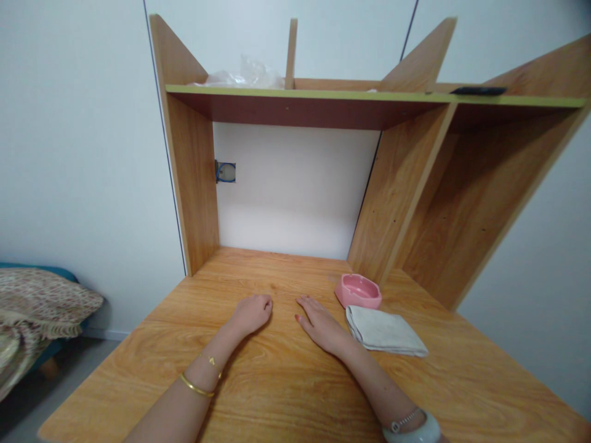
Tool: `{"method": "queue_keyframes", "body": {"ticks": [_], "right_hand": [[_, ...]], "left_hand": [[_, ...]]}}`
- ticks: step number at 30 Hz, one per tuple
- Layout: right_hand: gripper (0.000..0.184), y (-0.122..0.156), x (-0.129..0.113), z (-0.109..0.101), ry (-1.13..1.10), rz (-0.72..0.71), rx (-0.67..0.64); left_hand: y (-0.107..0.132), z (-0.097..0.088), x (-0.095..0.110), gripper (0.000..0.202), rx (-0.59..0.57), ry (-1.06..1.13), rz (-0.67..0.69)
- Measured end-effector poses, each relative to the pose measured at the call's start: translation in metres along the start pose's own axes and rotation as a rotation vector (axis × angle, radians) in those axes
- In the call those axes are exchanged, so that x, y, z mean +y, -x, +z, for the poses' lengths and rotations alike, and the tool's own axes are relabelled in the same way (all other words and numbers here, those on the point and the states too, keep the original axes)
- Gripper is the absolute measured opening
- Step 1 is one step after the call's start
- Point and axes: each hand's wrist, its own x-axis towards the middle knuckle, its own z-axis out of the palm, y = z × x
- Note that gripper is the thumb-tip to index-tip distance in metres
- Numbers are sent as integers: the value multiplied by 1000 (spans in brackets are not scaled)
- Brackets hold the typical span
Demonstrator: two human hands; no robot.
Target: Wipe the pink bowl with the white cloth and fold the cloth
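My left hand rests on the wooden desk in a loose fist, with nothing showing in it. Across a small gap, my right hand lies on the desktop with its fingers stretched out and the thumb apart; it holds nothing. Just right of that hand is a folded light grey cloth. Behind the cloth, close against it, stands a pink ashtray-like dish with notches in its rim.
A wooden shelf unit rises from the back of the desk. On its upper shelf lie a clear plastic bag and a dark flat object. An open wall box shows blue wire. At left is a blue seat with a patterned throw.
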Motion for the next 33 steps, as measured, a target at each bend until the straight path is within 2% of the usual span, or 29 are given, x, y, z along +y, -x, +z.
{"method": "queue_keyframes", "body": {"ticks": [33], "right_hand": [[51, 0, 0, 0, -16, -4, 9]], "left_hand": [[1, 0, 1, 30, 3, -17, -6]]}}
